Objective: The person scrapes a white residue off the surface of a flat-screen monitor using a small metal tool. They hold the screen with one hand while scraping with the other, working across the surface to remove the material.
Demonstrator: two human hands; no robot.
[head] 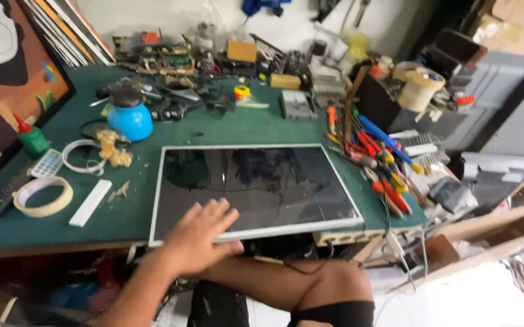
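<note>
A flat rectangular screen panel point(256, 188) with a dark glossy face and a thin white frame lies face up at the near edge of the green surface point(225, 124), its glass cracked. The left hand point(198, 236) rests spread on its near left corner. A small yellow-brown box point(242, 51) stands at the back.

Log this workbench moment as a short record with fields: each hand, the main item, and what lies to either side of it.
left hand: flat on the near edge of the screen panel, fingers spread
right hand: not in view
screen panel: dark glass, pale frame, lying flat on the green bench
left of panel: tape roll, blue jar
right of panel: screwdrivers
</note>
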